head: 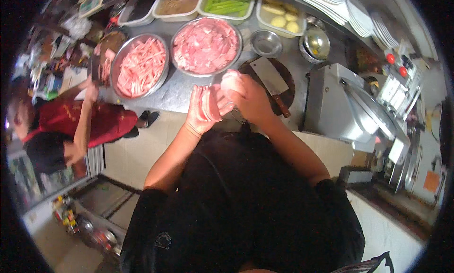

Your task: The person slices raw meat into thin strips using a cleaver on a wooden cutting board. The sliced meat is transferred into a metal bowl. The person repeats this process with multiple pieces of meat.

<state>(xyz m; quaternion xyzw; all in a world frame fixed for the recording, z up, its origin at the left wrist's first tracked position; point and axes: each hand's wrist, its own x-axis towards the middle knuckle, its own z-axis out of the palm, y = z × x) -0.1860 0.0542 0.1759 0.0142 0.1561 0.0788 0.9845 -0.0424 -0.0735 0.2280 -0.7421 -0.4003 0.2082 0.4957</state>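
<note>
On the upturned palm of my left hand [202, 111] rest pale pink meat slices [210, 104], with the fingers partly curled about them. My right hand [252, 100] grips a pale, rounded piece of meat [232, 82] just to the right. Beyond both hands stands a metal bowl [237, 62] heaped with sliced pink meat [206, 44]. To its left, another metal bowl [165, 72] holds meat strips [142, 67]. A cleaver [270, 76] with a wooden handle lies on a round, dark cutting board [290, 81] beside my right hand.
A meat slicer [333, 106] stands at the right. Tubs of green stalks [227, 5] and peeled potatoes [280, 19] line the back, near a small metal bowl [266, 43] and stacked white plates [358, 17]. At the left, a co-worker in a red apron [95, 120] reaches over the counter.
</note>
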